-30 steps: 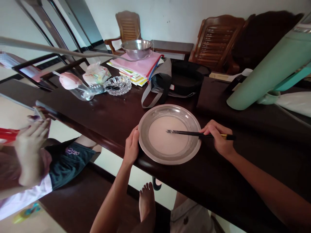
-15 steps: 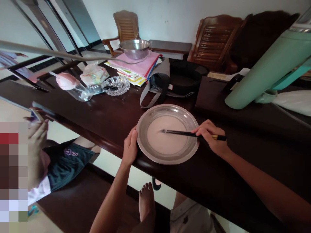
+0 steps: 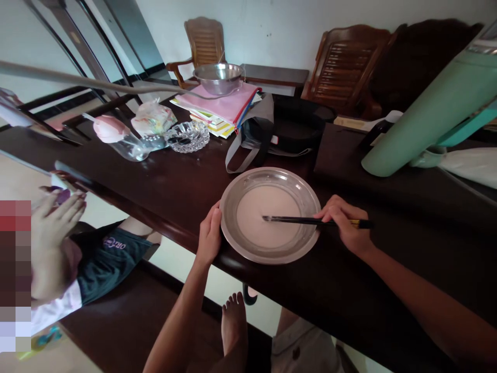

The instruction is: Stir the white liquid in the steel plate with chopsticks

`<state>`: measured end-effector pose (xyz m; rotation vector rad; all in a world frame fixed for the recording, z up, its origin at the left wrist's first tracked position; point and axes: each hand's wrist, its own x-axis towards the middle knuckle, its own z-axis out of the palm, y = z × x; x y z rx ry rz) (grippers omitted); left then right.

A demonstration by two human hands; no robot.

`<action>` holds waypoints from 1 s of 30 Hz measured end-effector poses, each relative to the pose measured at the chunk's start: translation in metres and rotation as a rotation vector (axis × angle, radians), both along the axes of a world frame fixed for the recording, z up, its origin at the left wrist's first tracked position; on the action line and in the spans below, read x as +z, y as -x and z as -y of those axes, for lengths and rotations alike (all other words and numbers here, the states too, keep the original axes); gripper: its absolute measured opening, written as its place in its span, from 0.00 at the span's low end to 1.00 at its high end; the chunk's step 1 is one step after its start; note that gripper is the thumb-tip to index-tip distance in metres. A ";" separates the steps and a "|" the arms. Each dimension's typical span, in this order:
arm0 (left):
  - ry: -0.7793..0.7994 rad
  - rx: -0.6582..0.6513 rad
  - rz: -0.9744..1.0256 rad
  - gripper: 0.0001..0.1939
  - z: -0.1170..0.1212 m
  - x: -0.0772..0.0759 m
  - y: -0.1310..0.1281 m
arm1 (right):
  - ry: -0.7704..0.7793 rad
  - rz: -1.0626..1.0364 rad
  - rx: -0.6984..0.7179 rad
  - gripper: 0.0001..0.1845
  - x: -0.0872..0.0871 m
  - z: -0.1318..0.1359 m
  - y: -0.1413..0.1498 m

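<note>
A round metal basin (image 3: 231, 235) stands on the dark wooden table near its front edge, with a pale, smooth mixture (image 3: 256, 207) in it. My left hand (image 3: 210, 233) grips the basin's left rim, thumb on top. Black chopsticks (image 3: 298, 220) are pinched in my right hand (image 3: 345, 223) at the basin's right side. Their tips dip into the mixture near the middle, and the other ends stick out past my fingers to the right.
Behind the basin lie a grey-and-black bag (image 3: 287, 124), a stack of folders (image 3: 217, 109) with a metal bowl (image 3: 217, 77) on it, and a glass dish (image 3: 188, 137). A green tumbler (image 3: 419, 114) stands at right. Another person's hands (image 3: 58, 217) are at left.
My right hand has shifted slightly right and down, carrying the chopsticks' tips through the mixture the same way. My left hand keeps its hold on the basin.
</note>
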<state>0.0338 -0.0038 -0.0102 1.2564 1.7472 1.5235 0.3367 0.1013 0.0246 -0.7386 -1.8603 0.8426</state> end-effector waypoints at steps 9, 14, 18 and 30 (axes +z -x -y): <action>0.020 0.008 -0.005 0.31 0.000 0.000 0.000 | 0.025 -0.010 0.001 0.19 -0.001 0.000 -0.001; 0.011 0.020 -0.007 0.30 0.000 0.000 0.000 | 0.008 0.028 -0.056 0.16 0.000 0.000 0.000; 0.007 0.003 -0.003 0.30 0.000 0.000 0.000 | 0.009 -0.013 0.000 0.19 0.001 0.001 0.000; 0.017 0.022 -0.008 0.30 0.000 0.000 0.000 | -0.001 0.080 0.014 0.17 0.002 0.001 0.001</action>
